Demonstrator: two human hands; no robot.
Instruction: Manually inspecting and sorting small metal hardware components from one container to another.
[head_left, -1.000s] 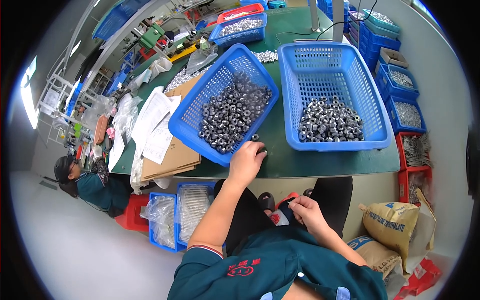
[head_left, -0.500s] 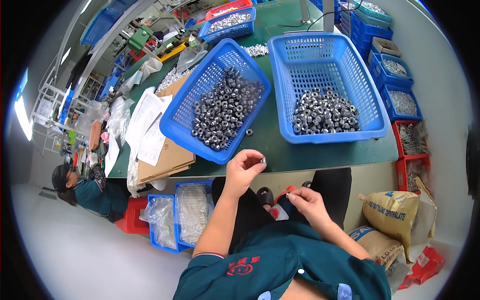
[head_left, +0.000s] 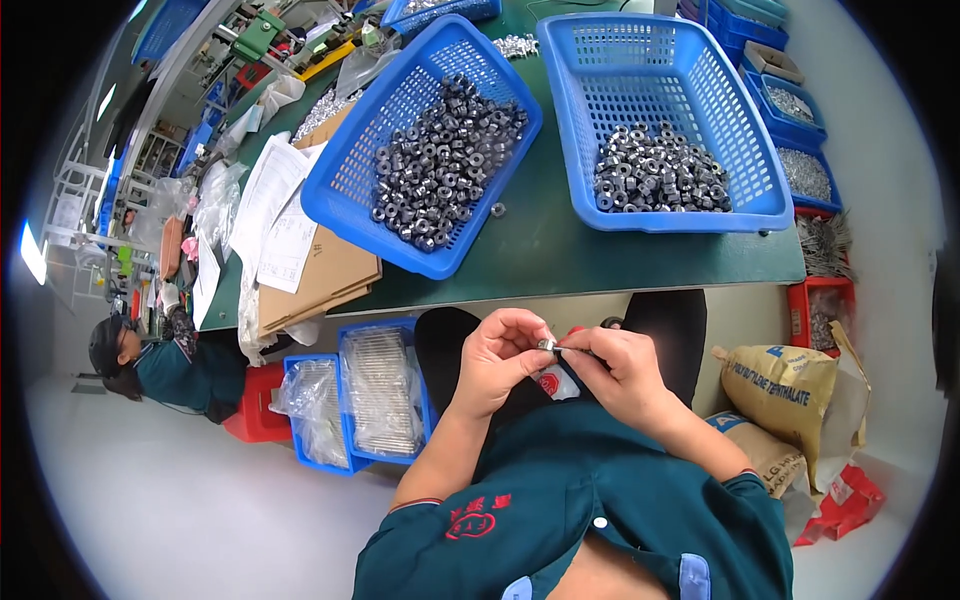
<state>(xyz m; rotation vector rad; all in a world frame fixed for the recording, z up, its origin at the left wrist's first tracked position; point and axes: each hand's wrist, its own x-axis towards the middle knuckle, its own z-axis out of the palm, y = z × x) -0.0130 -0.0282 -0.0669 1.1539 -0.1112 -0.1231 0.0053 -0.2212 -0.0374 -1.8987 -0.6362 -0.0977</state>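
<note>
In front of my lap my two hands meet. My left hand (head_left: 503, 362) pinches a small shiny metal ring (head_left: 546, 344) between thumb and fingertips. My right hand (head_left: 622, 372) is closed at the fingertips against that ring; a thin dark piece shows at its fingertips, too small to name. Beyond them on the bench stand two blue perforated baskets, a left one (head_left: 330, 178) tilted at an angle and a right one (head_left: 675, 222). Dark-and-silver metal rings (head_left: 440, 165) lie heaped in the left basket, and similar rings (head_left: 660, 172) in the right. One loose ring (head_left: 498, 209) rests between the baskets.
The green bench (head_left: 560, 262) ends just beyond my hands. Papers (head_left: 285, 240) and flat cardboard (head_left: 325, 272) lie at its left. Blue crates (head_left: 385, 395) stand on the floor at left, sacks (head_left: 775, 390) at right. Another person (head_left: 185, 370) works at far left.
My hands have come together, the right moving up and the left down and rightward with the ring. The baskets and bench now appear higher in the picture.
</note>
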